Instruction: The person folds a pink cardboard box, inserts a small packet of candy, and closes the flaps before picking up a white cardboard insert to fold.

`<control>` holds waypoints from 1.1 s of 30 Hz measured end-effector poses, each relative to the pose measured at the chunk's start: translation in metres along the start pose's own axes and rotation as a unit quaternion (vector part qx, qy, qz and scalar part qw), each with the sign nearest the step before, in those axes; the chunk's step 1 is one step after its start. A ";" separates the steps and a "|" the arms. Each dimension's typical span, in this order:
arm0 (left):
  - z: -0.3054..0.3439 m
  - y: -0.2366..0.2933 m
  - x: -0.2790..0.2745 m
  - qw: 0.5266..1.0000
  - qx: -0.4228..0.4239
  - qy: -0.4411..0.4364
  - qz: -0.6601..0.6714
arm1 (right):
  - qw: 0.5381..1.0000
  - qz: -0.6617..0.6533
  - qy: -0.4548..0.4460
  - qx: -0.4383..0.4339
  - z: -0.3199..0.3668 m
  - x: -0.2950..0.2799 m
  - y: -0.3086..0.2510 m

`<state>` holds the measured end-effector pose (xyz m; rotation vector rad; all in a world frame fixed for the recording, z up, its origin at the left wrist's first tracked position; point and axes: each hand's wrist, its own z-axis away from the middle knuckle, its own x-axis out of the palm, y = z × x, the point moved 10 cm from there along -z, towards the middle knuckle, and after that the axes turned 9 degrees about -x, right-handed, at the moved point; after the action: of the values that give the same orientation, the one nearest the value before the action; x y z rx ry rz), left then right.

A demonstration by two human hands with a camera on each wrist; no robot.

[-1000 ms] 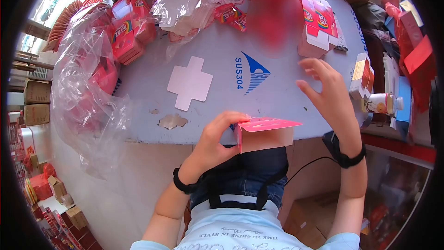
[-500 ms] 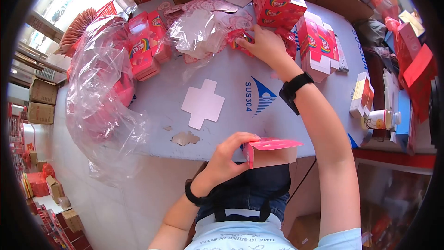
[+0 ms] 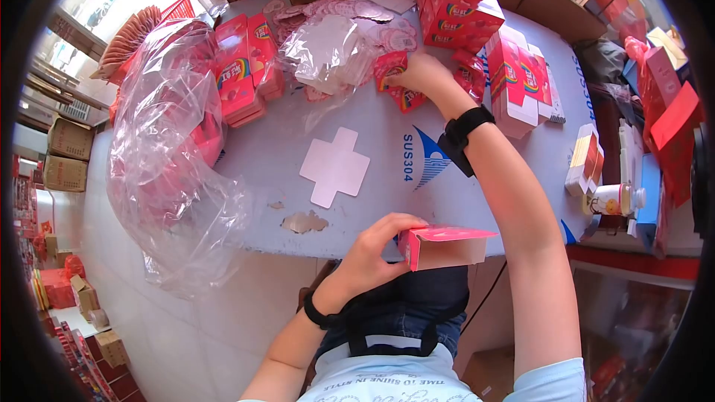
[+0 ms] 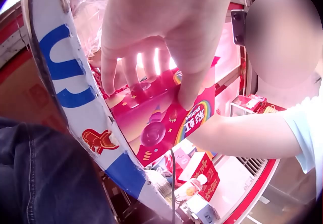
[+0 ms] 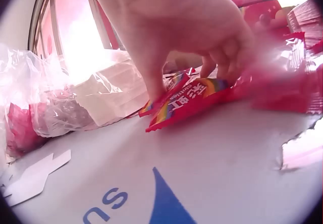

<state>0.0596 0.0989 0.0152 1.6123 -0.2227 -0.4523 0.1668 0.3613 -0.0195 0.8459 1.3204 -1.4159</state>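
Near the table's front edge my left hand (image 3: 374, 249) grips a red and pink Skittles carton (image 3: 450, 251), one open side turned toward me. In the left wrist view, fingers and thumb lie over opposite sides of the carton (image 4: 154, 128). My right hand (image 3: 426, 77) is at the back of the table, among red candy packets. It pinches a Skittles packet (image 5: 192, 100) between thumb and fingers, low over the table; a second packet overlaps behind it. More red packets (image 3: 469, 74) lie just right of that hand.
A white cross-shaped card (image 3: 335, 167) lies mid-table. Red cartons (image 3: 246, 67) and a clear plastic bag (image 3: 167, 156) are at left, plastic-wrapped pink cards (image 3: 328, 48) behind. Stacked red boxes (image 3: 458, 11) stand at the back, more cartons (image 3: 518, 82) at right.
My right hand has reached from the right side to the packets at the back and taken hold there. The left hand keeps the carton in nearly the same place.
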 end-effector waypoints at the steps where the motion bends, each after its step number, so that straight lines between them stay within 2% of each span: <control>1: 0.000 0.000 0.000 1.000 0.000 0.000 -0.001 | 1.000 -0.015 0.008 -0.019 0.001 -0.002 -0.003; 6: 0.001 0.000 0.000 1.000 0.008 0.003 -0.003 | 0.997 -0.039 0.007 -0.066 0.011 -0.012 -0.014; 8: 0.001 0.000 0.000 1.000 0.010 0.002 -0.001 | 0.990 -0.056 -0.060 -0.112 0.020 -0.008 -0.019; 9: 0.001 0.001 0.000 1.000 0.014 0.001 0.002 | 0.990 -0.057 -0.061 -0.111 0.028 -0.017 -0.017; 11: 0.000 0.000 0.001 1.000 0.012 -0.001 0.002 | 0.944 -0.018 -0.238 -0.228 0.061 0.000 -0.036; 12: 0.000 0.000 0.001 1.000 0.011 -0.003 0.000 | 0.944 -0.019 -0.238 -0.226 0.068 0.000 -0.036; 14: 0.000 0.000 0.001 1.000 0.002 -0.007 -0.001 | 0.908 0.025 -0.322 -0.268 0.093 0.015 -0.038; 15: 0.000 -0.001 0.001 1.000 -0.007 -0.006 -0.004 | 0.909 0.024 -0.321 -0.266 0.096 0.016 -0.035; 17: 0.000 -0.002 0.001 1.000 -0.005 -0.008 -0.005 | 0.917 -0.007 -0.246 -0.313 0.097 0.009 -0.035; 18: 0.000 -0.002 0.001 1.000 -0.002 -0.006 -0.005 | 0.932 -0.046 -0.173 -0.316 0.095 -0.005 -0.033; 19: -0.001 -0.002 0.001 1.000 -0.003 -0.007 -0.005 | 0.932 -0.047 -0.173 -0.316 0.098 -0.005 -0.029; 21: -0.001 0.000 0.001 1.000 0.003 -0.007 -0.005 | 0.969 -0.107 0.003 -0.223 0.097 -0.043 -0.006; 22: -0.001 0.000 0.000 1.000 0.002 -0.007 -0.004 | 0.977 -0.118 0.019 -0.177 0.107 -0.048 -0.001; 23: -0.001 0.000 0.001 1.000 0.000 -0.008 -0.006 | 0.977 -0.118 0.018 -0.176 0.114 -0.041 0.000; 25: -0.002 -0.002 0.002 1.000 -0.002 -0.011 -0.009 | 0.991 -0.086 -0.023 -0.102 0.124 -0.013 0.017; 29: -0.002 -0.002 0.001 1.000 0.005 -0.001 -0.007 | 0.992 -0.102 0.009 -0.074 0.138 -0.007 0.013; 33: -0.001 -0.001 0.001 1.000 0.007 -0.001 -0.011 | 0.984 -0.160 0.001 -0.075 0.140 0.002 0.011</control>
<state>0.0609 0.0993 0.0141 1.6298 -0.2098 -0.4694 0.1949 0.2250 -0.0011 0.5509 1.5954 -1.5353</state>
